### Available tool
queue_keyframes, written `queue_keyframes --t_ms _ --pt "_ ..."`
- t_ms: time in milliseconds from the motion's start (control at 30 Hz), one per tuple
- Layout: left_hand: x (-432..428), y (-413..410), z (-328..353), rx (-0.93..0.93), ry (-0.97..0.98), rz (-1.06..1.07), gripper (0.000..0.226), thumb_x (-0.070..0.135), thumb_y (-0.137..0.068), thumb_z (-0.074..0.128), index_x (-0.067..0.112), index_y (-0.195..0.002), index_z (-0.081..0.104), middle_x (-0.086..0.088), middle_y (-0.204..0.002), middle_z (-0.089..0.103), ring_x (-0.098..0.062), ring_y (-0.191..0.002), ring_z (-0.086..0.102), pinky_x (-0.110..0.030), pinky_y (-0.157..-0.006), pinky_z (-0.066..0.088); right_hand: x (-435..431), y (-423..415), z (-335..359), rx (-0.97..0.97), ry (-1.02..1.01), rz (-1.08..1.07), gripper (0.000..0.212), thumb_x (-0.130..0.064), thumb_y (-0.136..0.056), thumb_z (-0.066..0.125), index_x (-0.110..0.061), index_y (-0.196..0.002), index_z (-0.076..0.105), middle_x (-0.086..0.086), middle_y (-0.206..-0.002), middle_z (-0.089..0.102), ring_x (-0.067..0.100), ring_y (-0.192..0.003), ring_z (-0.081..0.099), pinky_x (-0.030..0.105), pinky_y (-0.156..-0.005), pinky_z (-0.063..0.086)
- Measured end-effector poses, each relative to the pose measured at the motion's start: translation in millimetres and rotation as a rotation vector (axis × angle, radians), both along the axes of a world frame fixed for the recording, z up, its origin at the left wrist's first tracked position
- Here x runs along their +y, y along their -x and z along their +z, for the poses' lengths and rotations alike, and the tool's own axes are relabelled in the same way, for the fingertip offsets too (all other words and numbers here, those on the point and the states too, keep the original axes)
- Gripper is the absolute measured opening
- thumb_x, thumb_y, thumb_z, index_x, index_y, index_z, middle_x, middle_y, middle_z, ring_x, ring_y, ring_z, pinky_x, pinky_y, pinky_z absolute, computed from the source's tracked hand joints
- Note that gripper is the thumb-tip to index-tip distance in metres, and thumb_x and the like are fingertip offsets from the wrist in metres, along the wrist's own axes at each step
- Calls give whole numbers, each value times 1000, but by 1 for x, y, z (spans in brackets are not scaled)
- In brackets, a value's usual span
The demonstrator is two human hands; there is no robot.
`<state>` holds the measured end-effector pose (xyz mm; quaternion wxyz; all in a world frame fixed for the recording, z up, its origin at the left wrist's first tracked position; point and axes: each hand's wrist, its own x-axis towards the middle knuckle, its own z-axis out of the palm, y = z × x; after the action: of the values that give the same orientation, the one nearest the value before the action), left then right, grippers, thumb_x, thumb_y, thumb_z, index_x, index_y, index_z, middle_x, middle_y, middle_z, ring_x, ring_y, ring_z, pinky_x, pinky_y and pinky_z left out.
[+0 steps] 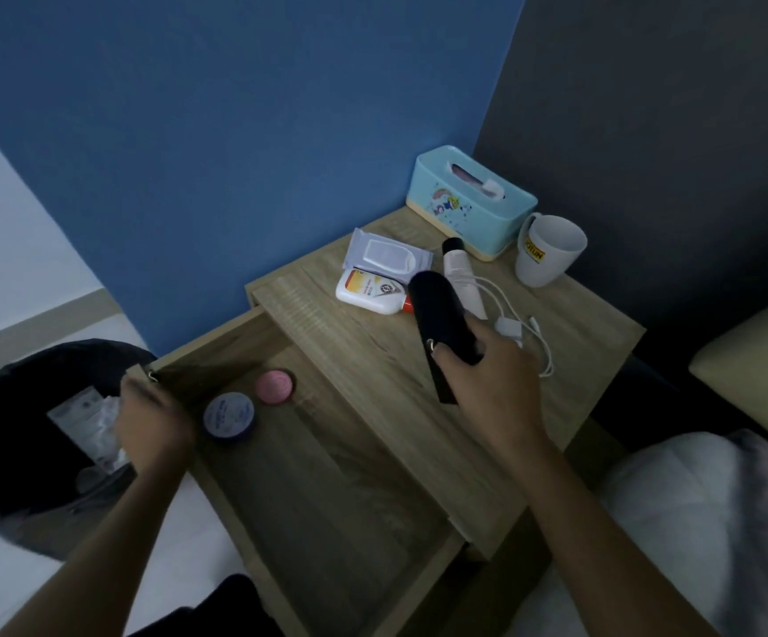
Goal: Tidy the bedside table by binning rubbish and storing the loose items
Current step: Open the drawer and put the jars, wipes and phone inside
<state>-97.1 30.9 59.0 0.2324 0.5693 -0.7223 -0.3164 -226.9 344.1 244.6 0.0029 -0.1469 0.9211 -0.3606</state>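
My right hand [492, 379] grips a black folded umbrella [437, 310] and holds it above the wooden bedside table [580, 324]. At the far left corner of the open drawer [327, 475], my left hand [152, 420] is closed on the drawer's edge. Inside the drawer lie a blue round tin [229, 415] and a pink round tin [274, 385]. On the tabletop rest a wet-wipes pack [386, 255], a white bottle with an orange cap [370, 292], a white tube with a black cap [460, 268] and a white charger with its cable [517, 326].
A black bin [0, 434] holding wrappers stands on the floor left of the drawer. A light-blue tissue box [472, 200] and a white mug [550, 248] sit at the table's back. A bed with a white pillow [704, 521] lies to the right.
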Motion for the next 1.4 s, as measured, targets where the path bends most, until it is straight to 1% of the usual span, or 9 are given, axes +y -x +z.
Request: queue_keyframes --t_ms 100,167,333,467,700,833,1000,1233,1400 --pt "23 -1 52 -6 -36 3 33 33 -99 25 12 -115 45 -22 -101 58 -40 -93 57 -52 -79 46 -25 -23 17 10 76 127 50 -34 -86 63 -26 -134 49 -14 -97 58 4 -88 61 22 -73 54" --pt "24 -4 59 18 -18 17 31 28 -101 27 6 -115 44 -24 -103 56 -40 -95 56 -47 -75 42 -44 -39 6 -42 65 185 61 -39 -87 61 -28 -142 38 -10 -112 61 6 -95 61 20 -77 52" --pt "22 -5 58 32 -34 11 35 26 -102 28 3 -123 43 -26 -110 58 -41 -100 58 -45 -76 42 -75 -92 -49 -40 -81 379 68 -52 -88 49 -33 -148 22 -7 -139 50 15 -123 48 32 -102 42" --pt "20 -5 55 29 -39 11 41 29 -101 27 3 -129 41 -27 -114 59 -44 -103 58 -52 -87 46 -87 -122 -95 -213 -201 529 67 -54 -89 41 -42 -147 8 -5 -147 37 22 -133 31 45 -102 43" --pt "19 -6 55 -3 -2 7 40 25 -101 28 -3 -125 44 -31 -111 59 -47 -101 57 -50 -83 44 -100 -128 -154 -260 -423 609 69 -41 -92 47 -35 -149 10 3 -155 26 29 -143 18 47 -114 27" --pt "17 -8 50 29 4 -1 39 23 -101 29 -4 -124 44 -30 -108 59 -45 -98 57 -51 -82 45 -110 -126 -174 -253 -542 652 71 -40 -92 49 -33 -150 8 12 -153 25 34 -139 23 48 -110 28" --pt "19 -6 53 55 17 -6 37 21 -101 28 -4 -122 45 -29 -104 58 -44 -96 58 -50 -80 46 -121 -128 -191 -314 -603 667 85 -44 -88 55 -41 -147 -7 18 -149 22 38 -134 25 51 -105 32" --pt "20 -7 53 58 8 -6 35 20 -101 28 -4 -120 45 -28 -101 58 -43 -92 57 -45 -71 40 -121 -128 -189 -296 -609 681 80 -38 -91 52 -40 -148 -4 20 -146 23 40 -130 28 51 -101 33" --pt "17 -6 50 44 -3 -10 39 24 -101 28 -3 -125 43 -30 -107 59 -46 -97 57 -51 -80 45 -121 -127 -187 -293 -602 681 79 -39 -90 53 -39 -149 0 20 -144 25 41 -129 28 51 -101 31"
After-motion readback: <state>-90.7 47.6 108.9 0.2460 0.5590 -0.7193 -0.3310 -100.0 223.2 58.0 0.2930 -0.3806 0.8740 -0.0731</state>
